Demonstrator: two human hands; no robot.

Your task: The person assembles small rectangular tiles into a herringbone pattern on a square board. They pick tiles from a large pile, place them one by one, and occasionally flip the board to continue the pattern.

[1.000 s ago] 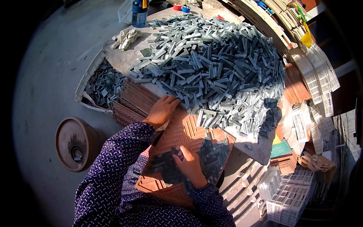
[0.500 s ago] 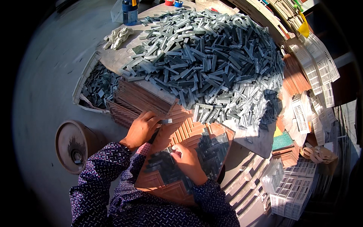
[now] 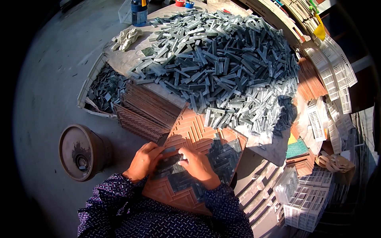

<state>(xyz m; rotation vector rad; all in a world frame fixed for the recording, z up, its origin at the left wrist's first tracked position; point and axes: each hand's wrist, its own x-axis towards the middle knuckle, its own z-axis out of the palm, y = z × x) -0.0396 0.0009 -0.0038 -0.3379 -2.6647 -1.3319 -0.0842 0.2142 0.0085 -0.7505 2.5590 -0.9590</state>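
Note:
A terracotta-coloured herringbone mould board (image 3: 190, 127) lies tilted in front of me. Dark grey-green stone strips (image 3: 226, 158) fill part of its grooves, and other grooves are bare. My left hand (image 3: 143, 162) is at the board's left edge, its fingertips pinching a small stone strip (image 3: 170, 150) just above the pattern. Over the middle of the laid strips is my right hand (image 3: 198, 167), fingers curled in and thumb pressed toward them. Whatever it may hold is hidden. Beyond the board's far edge rises a big heap of loose stone strips (image 3: 222, 67) on a table.
Stacked brown mould boards (image 3: 145, 107) stand left of the board, beside a white crate (image 3: 90, 79) of stone pieces. A round bucket (image 3: 77, 152) sits on the floor. White gloves (image 3: 127, 39) and a blue bottle (image 3: 139, 14) lie farther off. White plastic crates (image 3: 307, 202) are at right.
My left hand has come down and inward from the stacked boards' edge with the stone strip, close to my right hand. My right hand has barely shifted.

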